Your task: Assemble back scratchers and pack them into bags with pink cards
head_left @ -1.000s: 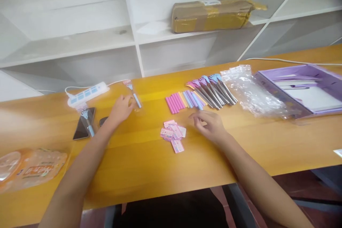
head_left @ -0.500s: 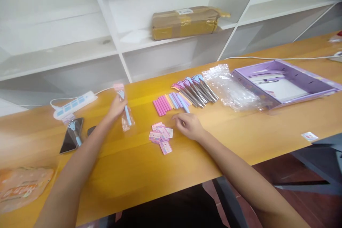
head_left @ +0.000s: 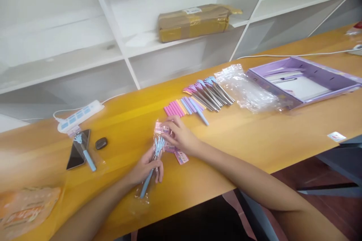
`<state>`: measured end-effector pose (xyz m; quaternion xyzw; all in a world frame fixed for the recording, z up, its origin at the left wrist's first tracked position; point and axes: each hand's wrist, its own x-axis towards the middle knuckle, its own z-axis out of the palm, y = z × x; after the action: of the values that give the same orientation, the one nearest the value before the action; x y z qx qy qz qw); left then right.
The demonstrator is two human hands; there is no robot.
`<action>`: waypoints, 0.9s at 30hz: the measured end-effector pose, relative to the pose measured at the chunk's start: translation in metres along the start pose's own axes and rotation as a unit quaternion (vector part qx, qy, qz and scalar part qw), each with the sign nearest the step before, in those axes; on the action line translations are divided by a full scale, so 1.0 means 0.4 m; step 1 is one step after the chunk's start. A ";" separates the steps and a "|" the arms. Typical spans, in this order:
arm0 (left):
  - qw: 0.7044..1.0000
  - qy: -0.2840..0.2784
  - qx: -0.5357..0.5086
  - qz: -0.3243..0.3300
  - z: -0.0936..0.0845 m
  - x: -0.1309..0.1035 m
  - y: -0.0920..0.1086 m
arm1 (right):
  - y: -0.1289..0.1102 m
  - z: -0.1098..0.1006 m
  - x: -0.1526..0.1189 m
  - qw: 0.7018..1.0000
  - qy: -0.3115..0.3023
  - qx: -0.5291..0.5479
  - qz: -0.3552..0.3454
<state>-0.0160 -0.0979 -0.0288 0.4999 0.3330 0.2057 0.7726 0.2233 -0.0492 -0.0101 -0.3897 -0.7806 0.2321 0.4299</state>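
Left hand (head_left: 147,168) curled, right hand (head_left: 181,135) just beside, both forearms (head_left: 232,166) angled inward.

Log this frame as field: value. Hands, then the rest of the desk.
left hand: gripping bagged blue back scratcher
right hand: fingers at that bag's card end; grip unclear
loose stock: pink cards, partly hidden by right hand
parts: coloured tubes beside metal back scratchers
packaging: clear plastic bags, next to purple box
left side: second bagged back scratcher, partly over phone
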 end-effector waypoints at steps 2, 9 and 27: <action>1.000 -0.006 -0.011 -0.005 -0.010 0.002 -0.004 | 0.017 -0.015 -0.006 1.000 0.000 0.014 -0.007; 0.999 -0.021 -0.040 -0.028 -0.004 0.000 0.010 | 0.025 -0.034 -0.010 0.961 -0.043 0.252 0.102; 0.997 -0.068 -0.009 -0.034 -0.009 0.003 0.008 | 0.035 -0.066 0.011 0.857 -0.074 0.425 0.282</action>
<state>-0.0176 -0.0937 -0.0272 0.4947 0.2943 0.1478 0.8043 0.2498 -0.0366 -0.0039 -0.3541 -0.4925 0.6803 0.4113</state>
